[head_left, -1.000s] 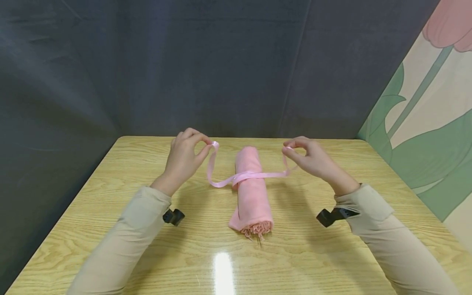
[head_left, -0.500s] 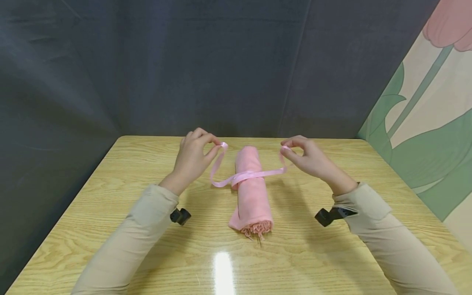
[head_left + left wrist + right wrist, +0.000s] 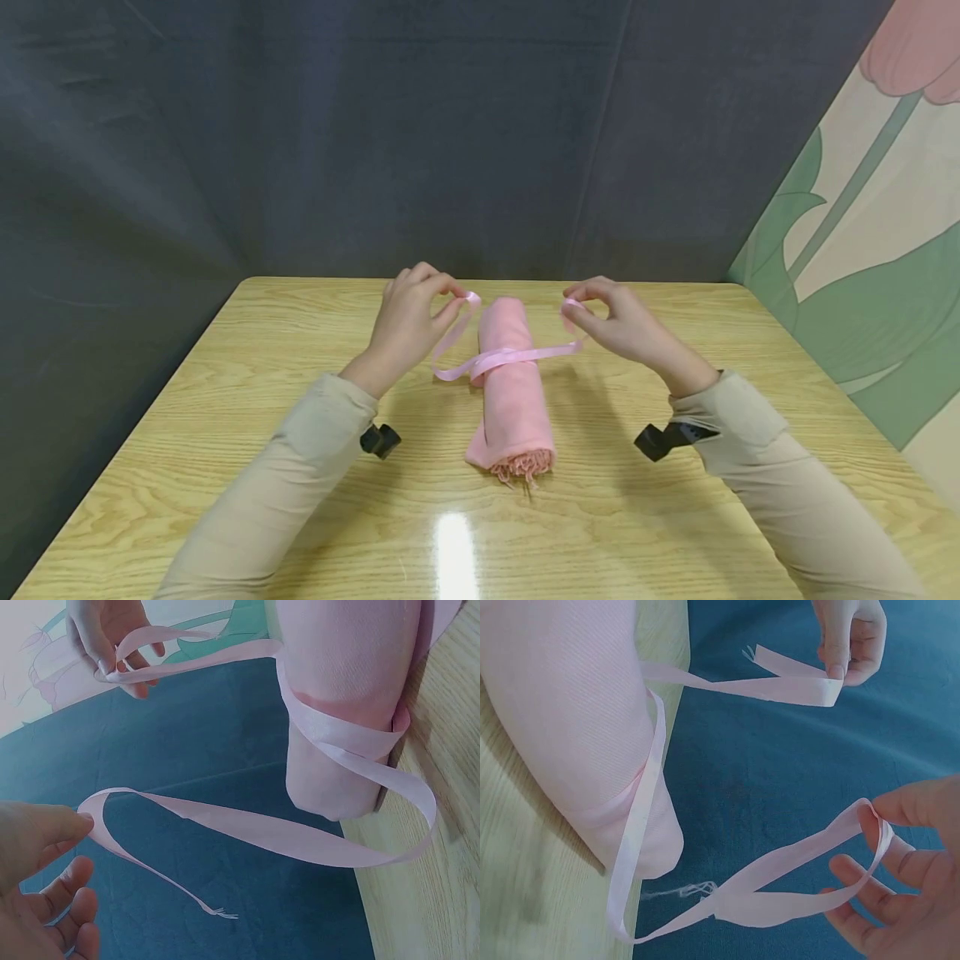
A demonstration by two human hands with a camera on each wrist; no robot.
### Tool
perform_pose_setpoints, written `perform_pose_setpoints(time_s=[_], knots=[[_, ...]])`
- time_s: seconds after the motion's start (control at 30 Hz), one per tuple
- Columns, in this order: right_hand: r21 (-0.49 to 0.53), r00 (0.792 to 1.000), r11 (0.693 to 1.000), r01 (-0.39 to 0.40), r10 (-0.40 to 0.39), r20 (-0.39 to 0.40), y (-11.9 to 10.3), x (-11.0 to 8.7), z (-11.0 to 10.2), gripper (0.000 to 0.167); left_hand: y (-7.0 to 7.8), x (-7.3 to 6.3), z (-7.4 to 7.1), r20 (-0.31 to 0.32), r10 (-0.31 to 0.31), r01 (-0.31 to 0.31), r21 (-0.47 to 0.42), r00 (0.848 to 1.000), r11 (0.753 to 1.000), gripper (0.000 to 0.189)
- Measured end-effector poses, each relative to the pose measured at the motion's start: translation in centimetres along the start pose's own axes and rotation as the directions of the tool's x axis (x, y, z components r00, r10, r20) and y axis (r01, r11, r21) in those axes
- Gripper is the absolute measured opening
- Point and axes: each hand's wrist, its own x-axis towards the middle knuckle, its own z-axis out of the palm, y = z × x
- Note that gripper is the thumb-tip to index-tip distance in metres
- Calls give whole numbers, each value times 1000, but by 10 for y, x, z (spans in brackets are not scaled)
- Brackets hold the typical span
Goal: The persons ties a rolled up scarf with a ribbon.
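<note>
A rolled pink cloth [image 3: 517,408] with a fringed near end lies lengthwise on the table. Around its middle runs a pale pink ribbon [image 3: 501,358], crossed over itself on top. My left hand [image 3: 408,321] pinches one ribbon end between thumb and finger, left of the roll. To the right, my right hand [image 3: 618,321] pinches the other end, bent into a loop. In the left wrist view, a frayed tail hangs from the ribbon [image 3: 262,832] below the left fingers. The right wrist view shows the ribbon loop [image 3: 787,877] hanging from the right fingers.
The wood-grain table [image 3: 300,492] carries the roll, and a bright reflection shows near its front. Behind it hangs a dark curtain [image 3: 420,142]. A wall with a painted tulip [image 3: 862,275] borders the right side. Black cameras are strapped at both wrists.
My left hand has moved right, toward the roll, carrying its ribbon end. My right hand has shifted slightly left. The ribbon ends are closer together, while the roll stays in place.
</note>
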Motion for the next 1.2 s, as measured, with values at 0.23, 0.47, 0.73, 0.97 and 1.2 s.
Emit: perform_pose_setpoints(time_s=[0.23,0.47,0.73,0.97,1.2], knots=[[-10,999,999,41,-42,-7,0,2,4,18,3,2,4,-2,16,-16,-6,1000,1000,8],[-18,995,995,95,-95,-23,-4,3,8,15,8,4,7,2,37,-37,-5,999,999,6],[-26,989,990,139,-140,-40,-6,4,12,11,11,4,10,3,39,-39,-14,999,999,5],[-54,982,983,175,-178,-66,-5,4,15,11,13,6,15,-1,52,-52,-23,999,998,4],[-115,968,971,209,-222,-116,-5,2,15,9,14,7,18,17,42,-41,-27,999,999,6]])
